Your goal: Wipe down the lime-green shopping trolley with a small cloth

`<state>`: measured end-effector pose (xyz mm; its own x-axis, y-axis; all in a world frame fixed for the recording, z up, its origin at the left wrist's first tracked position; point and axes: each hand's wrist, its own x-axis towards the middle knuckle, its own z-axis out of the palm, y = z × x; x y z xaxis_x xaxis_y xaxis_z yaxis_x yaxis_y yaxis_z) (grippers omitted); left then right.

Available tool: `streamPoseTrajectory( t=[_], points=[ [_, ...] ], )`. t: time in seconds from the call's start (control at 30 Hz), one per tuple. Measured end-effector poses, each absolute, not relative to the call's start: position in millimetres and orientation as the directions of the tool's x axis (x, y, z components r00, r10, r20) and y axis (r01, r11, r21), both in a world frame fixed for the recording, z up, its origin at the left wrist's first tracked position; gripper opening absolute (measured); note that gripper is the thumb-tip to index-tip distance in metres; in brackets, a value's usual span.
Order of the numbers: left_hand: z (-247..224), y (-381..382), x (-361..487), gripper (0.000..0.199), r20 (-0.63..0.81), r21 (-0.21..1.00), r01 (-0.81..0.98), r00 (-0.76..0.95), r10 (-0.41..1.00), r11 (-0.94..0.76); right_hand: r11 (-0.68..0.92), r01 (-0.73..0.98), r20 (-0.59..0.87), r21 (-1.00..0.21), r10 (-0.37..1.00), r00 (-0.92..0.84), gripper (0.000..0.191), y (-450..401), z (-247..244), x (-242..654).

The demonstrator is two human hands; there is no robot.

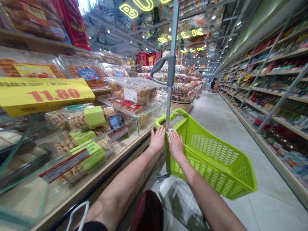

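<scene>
A lime-green shopping basket (216,154) on wheels stands in the aisle before me, with a grey pole (174,35) rising from its near left corner. A grey hook-shaped handle (163,70) sits on that pole. My left hand (158,140) rests with fingers stretched out against the basket's corner, just left of the pole's foot. At the right side of the pole, my right hand (176,146) presses a crumpled white cloth (172,131) onto the green rim. Most of the cloth is hidden under my fingers; it may be a tissue.
A glass-edged display (138,126) with clear boxes of snacks (134,89) runs along my left, under a yellow price sign (45,94). Stocked shelves (269,83) line the right. A person (213,84) is far down the tiled aisle (209,112). My knee (148,210) shows below.
</scene>
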<state>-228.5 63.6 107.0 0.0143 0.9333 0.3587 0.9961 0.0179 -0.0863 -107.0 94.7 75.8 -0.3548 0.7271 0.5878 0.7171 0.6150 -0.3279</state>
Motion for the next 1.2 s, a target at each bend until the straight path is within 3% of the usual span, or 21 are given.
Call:
streamPoseTrajectory(
  t=[0.23,0.4,0.5,0.7,0.93,1.2],
  points=[
    [108.1,53.8,-204.1,0.07,0.422,-0.014,1.0,0.002,0.906,0.005,0.471,0.804,0.56,-0.364,0.8,-0.216,0.045,86.9,59.7,-59.0],
    [98.1,55.4,-175.6,0.06,0.392,-0.093,0.979,0.203,0.897,-0.181,0.489,0.799,0.549,-0.349,0.798,-0.249,0.047,80.6,48.1,-53.4],
    [92.5,59.3,-174.5,0.058,0.331,-0.119,0.975,0.217,0.918,-0.187,0.446,0.825,0.526,-0.348,0.821,-0.221,0.048,78.3,41.2,-30.1],
    [85.9,61.1,-162.6,0.058,0.351,-0.12,0.979,0.195,0.916,-0.162,0.321,0.885,0.477,-0.337,0.869,-0.134,0.047,72.7,41.7,-3.3],
    [75.6,55.7,-144.2,0.054,0.339,-0.123,0.955,0.297,0.893,-0.271,0.396,0.888,0.505,-0.233,0.83,-0.237,0.05,69.1,32.8,-9.0],
    [72.0,58.1,-141.8,0.061,0.302,-0.113,0.967,0.254,0.919,-0.23,0.301,0.933,0.619,-0.195,0.776,-0.121,0.043,72.1,4.1,50.8]
  ],
)
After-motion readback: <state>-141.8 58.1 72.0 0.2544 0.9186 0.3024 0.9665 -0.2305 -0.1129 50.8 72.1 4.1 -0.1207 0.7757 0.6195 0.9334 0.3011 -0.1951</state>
